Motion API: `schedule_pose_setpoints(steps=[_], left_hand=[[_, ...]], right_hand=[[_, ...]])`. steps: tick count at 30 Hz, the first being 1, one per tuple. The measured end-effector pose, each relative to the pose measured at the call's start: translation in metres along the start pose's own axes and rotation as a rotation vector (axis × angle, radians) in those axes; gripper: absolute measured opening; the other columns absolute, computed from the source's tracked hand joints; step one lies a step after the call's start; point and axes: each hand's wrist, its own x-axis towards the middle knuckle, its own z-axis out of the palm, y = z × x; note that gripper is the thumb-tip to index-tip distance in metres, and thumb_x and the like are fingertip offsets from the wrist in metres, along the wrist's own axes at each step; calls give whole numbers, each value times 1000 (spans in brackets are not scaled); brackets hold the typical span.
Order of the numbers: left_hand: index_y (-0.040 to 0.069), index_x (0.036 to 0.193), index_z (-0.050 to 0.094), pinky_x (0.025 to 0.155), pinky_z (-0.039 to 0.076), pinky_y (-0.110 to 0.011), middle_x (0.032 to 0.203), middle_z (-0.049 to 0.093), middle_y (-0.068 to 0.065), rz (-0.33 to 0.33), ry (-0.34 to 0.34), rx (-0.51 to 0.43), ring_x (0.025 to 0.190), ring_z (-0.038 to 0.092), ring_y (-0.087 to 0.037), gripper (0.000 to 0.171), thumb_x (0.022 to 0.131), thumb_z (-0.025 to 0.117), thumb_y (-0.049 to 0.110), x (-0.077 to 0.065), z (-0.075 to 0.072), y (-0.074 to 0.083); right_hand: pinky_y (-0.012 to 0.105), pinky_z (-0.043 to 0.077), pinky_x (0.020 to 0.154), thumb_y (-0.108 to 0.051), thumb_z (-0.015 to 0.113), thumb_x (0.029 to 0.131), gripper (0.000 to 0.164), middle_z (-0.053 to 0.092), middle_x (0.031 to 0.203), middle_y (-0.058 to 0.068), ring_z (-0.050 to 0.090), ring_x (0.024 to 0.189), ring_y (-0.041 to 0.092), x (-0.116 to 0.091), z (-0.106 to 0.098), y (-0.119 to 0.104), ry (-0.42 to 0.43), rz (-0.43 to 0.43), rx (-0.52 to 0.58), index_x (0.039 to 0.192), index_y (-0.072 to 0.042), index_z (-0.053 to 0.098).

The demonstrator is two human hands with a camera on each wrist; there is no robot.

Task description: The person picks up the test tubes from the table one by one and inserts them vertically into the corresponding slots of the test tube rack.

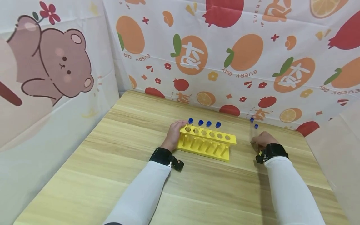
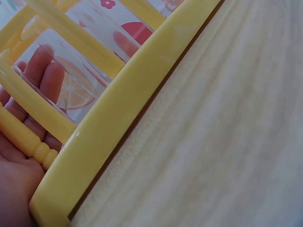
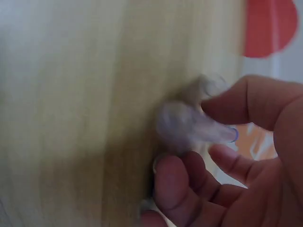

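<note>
A yellow test tube rack [image 1: 207, 135] stands upright on the table. Several clear test tubes [image 1: 197, 128] with blue caps sit in its holes, from the left end onward. My left hand [image 1: 173, 134] grips the rack's left end; in the left wrist view its fingers [image 2: 50, 82] reach behind the rack's posts. To the right of the rack, two blue-capped test tubes lie on the table by my right hand [image 1: 263, 139], caps toward the wall. In the right wrist view, thumb and curled fingers are around one blurred test tube [image 3: 177, 125]; the other test tube's end [image 3: 214, 85] shows beside the thumb.
The wooden table [image 1: 123, 181] meets a wall hung with fruit-patterned cloth [image 1: 213, 78] close behind the tubes. A cloth with a bear picture [image 1: 64, 62] covers the left side. Both wrists carry black straps with cameras.
</note>
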Motion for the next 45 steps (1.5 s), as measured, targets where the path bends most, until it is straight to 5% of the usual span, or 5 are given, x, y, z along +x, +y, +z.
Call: schedule_pose_setpoints(steps=[6, 11, 20, 30, 45], left_hand=[[-4, 116, 65, 113, 33, -44, 123, 64, -18, 17, -4, 5, 120, 54, -28, 39, 94, 45, 21, 1, 0, -3], [-5, 116, 65, 115, 31, -44, 124, 64, -19, 25, -9, 13, 123, 53, -29, 38, 94, 45, 20, 1, 0, -2], [-6, 114, 65, 114, 32, -43, 123, 64, -19, 19, -7, 3, 121, 54, -29, 37, 94, 44, 17, 0, 1, -1], [-3, 115, 66, 111, 37, -42, 122, 64, -16, -4, -3, 5, 117, 55, -26, 39, 93, 45, 21, 1, 0, -4], [-4, 114, 65, 108, 38, -41, 118, 65, -16, 23, -8, 0, 113, 56, -24, 39, 92, 44, 21, 0, 2, -7]], right_hand=[[31, 50, 53, -24, 66, 83, 38, 57, 56, 2, 56, 52, 17, 2, 4, 3, 112, 13, 25, 97, 11, 62], [42, 53, 69, -24, 58, 89, 91, 66, 82, 16, 63, 70, 26, -9, 3, 5, 199, 20, 88, 153, 7, 2], [23, 47, 60, -18, 57, 93, 83, 61, 92, 8, 58, 69, 7, -36, 15, -28, 578, -327, 243, 158, -17, 6], [22, 57, 76, 6, 59, 88, 79, 65, 95, 8, 71, 79, 15, -87, 31, -98, 613, -681, 648, 153, -23, 23], [26, 59, 69, -24, 65, 94, 38, 62, 100, 3, 68, 91, 16, -102, 72, -124, 584, -686, 669, 130, -18, 54]])
